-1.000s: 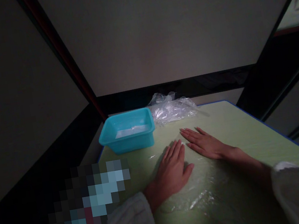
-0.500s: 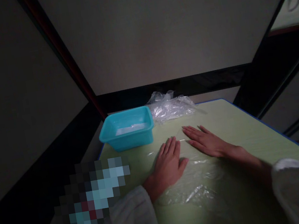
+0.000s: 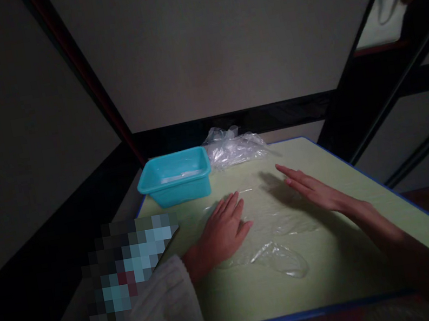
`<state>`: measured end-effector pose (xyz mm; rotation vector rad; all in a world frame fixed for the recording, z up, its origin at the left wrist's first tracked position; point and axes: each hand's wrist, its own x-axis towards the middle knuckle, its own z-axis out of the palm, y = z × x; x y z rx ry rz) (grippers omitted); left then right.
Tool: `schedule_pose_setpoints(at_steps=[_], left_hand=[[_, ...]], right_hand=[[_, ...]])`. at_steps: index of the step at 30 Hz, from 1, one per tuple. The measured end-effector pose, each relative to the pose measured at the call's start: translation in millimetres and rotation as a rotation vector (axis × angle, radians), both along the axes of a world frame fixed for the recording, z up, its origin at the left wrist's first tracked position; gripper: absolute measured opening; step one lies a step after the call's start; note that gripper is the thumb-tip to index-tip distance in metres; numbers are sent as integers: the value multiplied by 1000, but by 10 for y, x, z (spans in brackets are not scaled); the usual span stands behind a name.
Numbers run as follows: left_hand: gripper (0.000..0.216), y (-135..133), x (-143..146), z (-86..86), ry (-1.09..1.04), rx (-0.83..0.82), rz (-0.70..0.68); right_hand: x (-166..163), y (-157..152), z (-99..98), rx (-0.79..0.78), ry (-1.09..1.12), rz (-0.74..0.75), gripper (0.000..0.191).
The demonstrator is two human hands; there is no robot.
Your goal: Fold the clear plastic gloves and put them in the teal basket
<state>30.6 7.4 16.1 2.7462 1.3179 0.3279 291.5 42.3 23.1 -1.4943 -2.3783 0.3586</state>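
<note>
**Dim Scene, One Soft Pool of Light**

The picture is dark overall. The brightest patch falls on the green counter, around the clear plastic film, which throws small white glints. The right hand casts a soft shadow on the counter just left of it, so light comes from the right. Away from the counter, walls fade to murky grey and black. Straight beams bow near the edges. A pixelated block sits left of the counter.
</note>
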Motion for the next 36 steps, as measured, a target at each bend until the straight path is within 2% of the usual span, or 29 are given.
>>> schedule_pose_setpoints(at_steps=[7, 12, 19, 24, 32, 36], left_hand=[[49, -96, -119, -131, -70, -45, -13], [55, -36, -134, -225, -72, -74, -21], [61, -59, -190, -300, -39, -104, -90], [67, -51, -186, -262, 19, -169, -64], [66, 30, -212, -195, 9, -173, -45], [67, 15, -204, -188, -39, -122, -40]], right_hand=[[-377, 29, -163, 66, -130, 290, 56], [-357, -18, -174, 69, -203, 358, 62], [-280, 11, -259, 55, -197, 357, 73], [-218, 52, -252, -9, -214, 298, 75], [-106, 184, -358, 47, -209, 238, 67], [-127, 159, -299, 78, -184, 185, 66]])
